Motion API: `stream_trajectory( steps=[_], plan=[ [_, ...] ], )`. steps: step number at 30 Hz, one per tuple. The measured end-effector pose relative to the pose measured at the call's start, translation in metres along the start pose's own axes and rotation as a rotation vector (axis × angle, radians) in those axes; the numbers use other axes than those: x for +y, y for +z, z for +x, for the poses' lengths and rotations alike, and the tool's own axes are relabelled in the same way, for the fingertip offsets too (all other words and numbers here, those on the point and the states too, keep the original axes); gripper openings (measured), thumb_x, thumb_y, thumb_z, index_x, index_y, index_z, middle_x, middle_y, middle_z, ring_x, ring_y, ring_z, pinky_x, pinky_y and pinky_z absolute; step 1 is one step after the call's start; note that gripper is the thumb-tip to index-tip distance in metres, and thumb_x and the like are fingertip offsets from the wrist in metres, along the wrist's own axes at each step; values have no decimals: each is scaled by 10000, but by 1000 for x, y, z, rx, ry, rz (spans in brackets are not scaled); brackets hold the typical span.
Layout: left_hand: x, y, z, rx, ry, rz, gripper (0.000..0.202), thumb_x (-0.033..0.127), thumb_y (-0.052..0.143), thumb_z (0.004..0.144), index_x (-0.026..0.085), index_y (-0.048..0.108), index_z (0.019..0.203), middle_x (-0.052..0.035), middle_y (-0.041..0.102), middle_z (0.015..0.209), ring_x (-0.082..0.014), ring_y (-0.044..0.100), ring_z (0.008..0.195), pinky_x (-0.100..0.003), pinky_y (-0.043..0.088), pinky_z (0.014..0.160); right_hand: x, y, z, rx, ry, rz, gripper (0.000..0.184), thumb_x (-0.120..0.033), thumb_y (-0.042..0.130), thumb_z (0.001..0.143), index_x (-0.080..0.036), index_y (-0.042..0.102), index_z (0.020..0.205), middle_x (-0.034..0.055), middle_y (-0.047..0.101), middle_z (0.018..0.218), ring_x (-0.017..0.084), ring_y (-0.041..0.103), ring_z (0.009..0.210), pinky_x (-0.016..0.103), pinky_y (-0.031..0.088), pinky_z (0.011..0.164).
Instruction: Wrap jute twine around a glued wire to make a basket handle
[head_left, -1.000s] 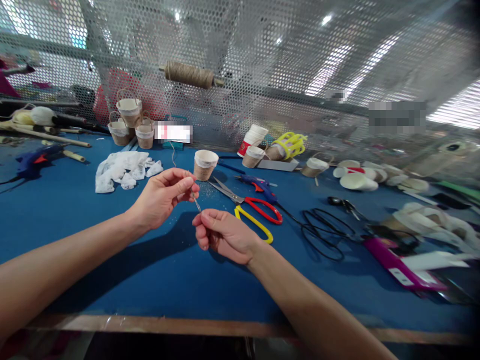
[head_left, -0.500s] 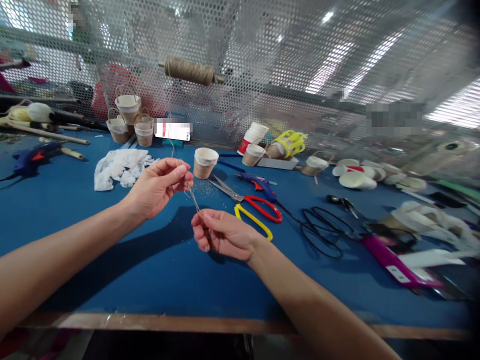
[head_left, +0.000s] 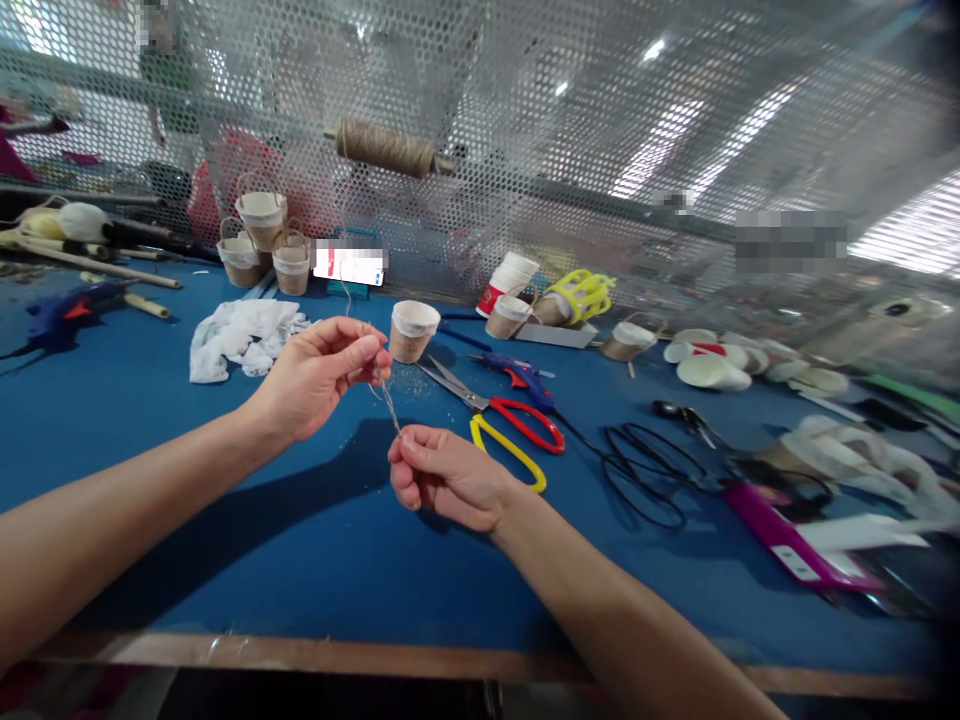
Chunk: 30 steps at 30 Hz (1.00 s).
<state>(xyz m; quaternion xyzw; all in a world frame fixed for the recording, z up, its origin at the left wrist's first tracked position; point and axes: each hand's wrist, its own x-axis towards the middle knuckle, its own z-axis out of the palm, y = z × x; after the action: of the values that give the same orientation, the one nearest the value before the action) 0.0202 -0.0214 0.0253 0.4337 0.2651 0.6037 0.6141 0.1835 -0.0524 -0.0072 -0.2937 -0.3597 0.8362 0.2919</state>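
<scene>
Pinched between my two hands is a short stretch of twine [head_left: 388,402], its strands lying together. My left hand [head_left: 322,375] is closed on the upper end, and my right hand [head_left: 442,475] grips the lower end. From the left hand a loose strand runs up toward the twine spool [head_left: 384,147] on the mesh. Just behind my hands a small wrapped cup [head_left: 414,330] with a white rim stands upright. Scissors [head_left: 480,402] with one red and one yellow handle lie open to the right, beside a blue glue gun [head_left: 517,376].
Three cups with twine handles [head_left: 262,222] are stacked at back left, near crumpled white fabric [head_left: 244,335]. A lit phone [head_left: 349,265] leans behind. Black cable [head_left: 652,465] and a magenta power strip [head_left: 799,540] lie right. Another glue gun [head_left: 67,315] rests far left.
Both hands hold the twine in nearly the same place. My right hand has shifted slightly down, and the twine between them looks straighter. The view has tilted a little.
</scene>
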Motion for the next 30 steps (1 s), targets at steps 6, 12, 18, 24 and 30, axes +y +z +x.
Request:
stream_trajectory(
  steps=[6,12,18,24,30],
  plan=[
    [-1,-8,7,-17,-30,-49,101,65,545,730,129,582,662,7,637,571,-71,590,527,-179,478,531,0,-4,0,-26,43,30,267,-352,676,679,-88,635,688,26,635,546,71,566,452,173,414,468],
    [0,-11,9,-17,-10,-51,90,68,569,718,126,583,650,7,630,573,-75,592,543,-185,482,541,-1,-7,-1,-71,45,46,184,-264,697,675,-97,620,690,17,611,550,58,538,468,170,390,492],
    [1,-9,8,-25,20,-54,122,46,549,721,126,583,635,10,625,573,-74,591,546,-189,484,550,2,-4,0,-65,22,11,188,-264,716,649,-114,603,645,2,587,507,59,510,437,165,340,449],
    [2,-8,8,-27,30,-57,156,28,517,736,125,587,636,9,627,558,-74,590,529,-185,481,542,2,-1,0,6,-10,-43,209,-284,724,632,-121,592,624,-16,567,476,50,486,411,170,321,432],
    [2,-15,14,29,41,-61,132,51,528,750,124,588,657,1,640,569,-78,598,529,-181,475,542,-2,1,-2,207,-199,-299,216,-336,678,669,-127,624,672,-18,595,522,47,508,423,178,342,431]
  ],
)
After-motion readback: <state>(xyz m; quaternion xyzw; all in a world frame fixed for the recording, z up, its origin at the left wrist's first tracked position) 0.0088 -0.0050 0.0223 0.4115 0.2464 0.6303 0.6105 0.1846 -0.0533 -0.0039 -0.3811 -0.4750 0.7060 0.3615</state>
